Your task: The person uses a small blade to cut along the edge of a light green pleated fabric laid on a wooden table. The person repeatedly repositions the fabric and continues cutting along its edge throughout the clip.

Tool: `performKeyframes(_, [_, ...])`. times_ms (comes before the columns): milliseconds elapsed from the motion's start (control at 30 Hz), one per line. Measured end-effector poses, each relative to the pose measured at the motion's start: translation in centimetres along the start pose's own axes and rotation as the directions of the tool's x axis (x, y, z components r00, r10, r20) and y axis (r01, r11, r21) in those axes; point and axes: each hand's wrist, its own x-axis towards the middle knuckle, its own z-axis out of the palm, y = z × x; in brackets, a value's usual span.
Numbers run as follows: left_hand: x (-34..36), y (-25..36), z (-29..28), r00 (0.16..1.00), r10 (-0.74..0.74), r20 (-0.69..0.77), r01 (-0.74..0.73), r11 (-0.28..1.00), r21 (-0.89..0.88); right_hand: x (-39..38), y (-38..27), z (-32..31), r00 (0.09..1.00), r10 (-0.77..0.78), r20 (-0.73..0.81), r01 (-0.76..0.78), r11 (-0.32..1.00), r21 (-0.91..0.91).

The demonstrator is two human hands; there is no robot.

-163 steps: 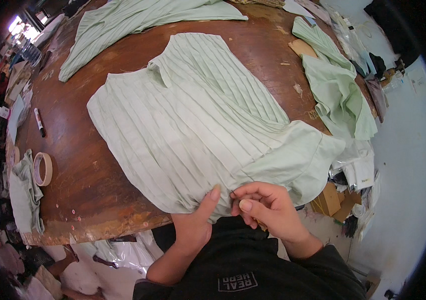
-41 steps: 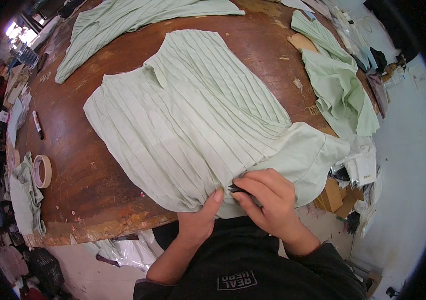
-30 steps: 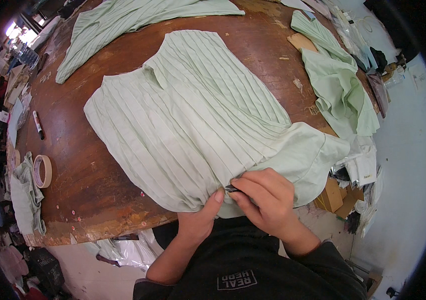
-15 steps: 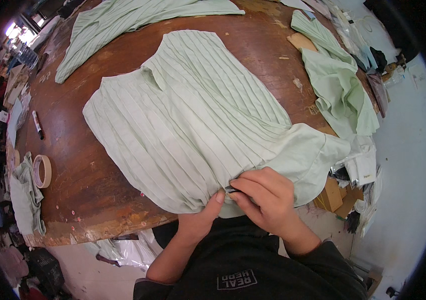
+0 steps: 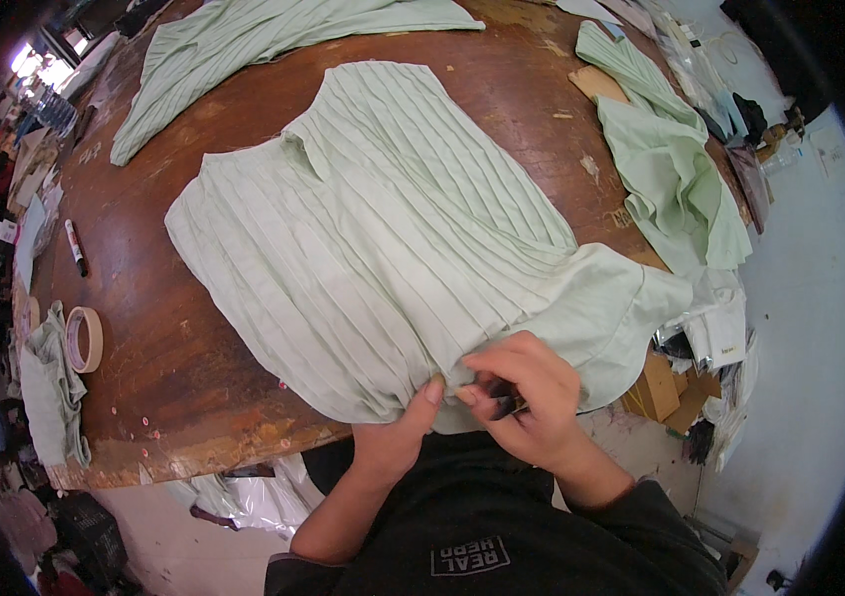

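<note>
A pale green pleated garment (image 5: 343, 238) lies spread over the near part of the wooden table, its hem hanging at the edge by my body. My left hand (image 5: 398, 427) pinches that hem, thumb on top and the other fingers hidden under the cloth. Just right of it, my right hand (image 5: 537, 397) is curled around a small dark tool (image 5: 505, 397), perhaps thread snips; most of it is hidden in the palm. The right thumb and fingertips are close to the cloth beside my left thumb; whether they touch it I cannot tell.
The brown table (image 5: 184, 397) carries a tape roll (image 5: 84, 340), a marker (image 5: 75, 248) and a folded grey-green cloth (image 5: 53, 387) at left. More green pleated pieces lie at the far edge (image 5: 274, 35) and far right (image 5: 661, 159). A cardboard box (image 5: 661, 392) stands below at right.
My right hand has drawn the dark tool back from the hem into its palm, and the fingers have shifted slightly. My left hand stays on the hem.
</note>
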Motion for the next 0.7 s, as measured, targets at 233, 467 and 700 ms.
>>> performKeyframes(233, [0.0, -0.1, 0.0, 1.000, 0.008, 0.005, -0.008, 0.999, 0.045, 0.1, 0.6, 0.5, 0.988, -0.156, 0.009, 0.155, 0.974, -0.165])
performKeyframes(467, [0.0, 0.8, 0.2, 0.995, 0.091, 0.028, -0.095, 0.963, 0.250, 1.2, 0.0, -0.3, 0.995, -0.057, 0.088, 0.062, 0.997, -0.049])
performKeyframes(700, [0.1, 1.3, 0.7, 0.997, -0.020, -0.073, 0.026, 0.997, 0.079, 0.6, -0.5, -1.1, 0.995, 0.100, -0.010, -0.100, 0.995, -0.018])
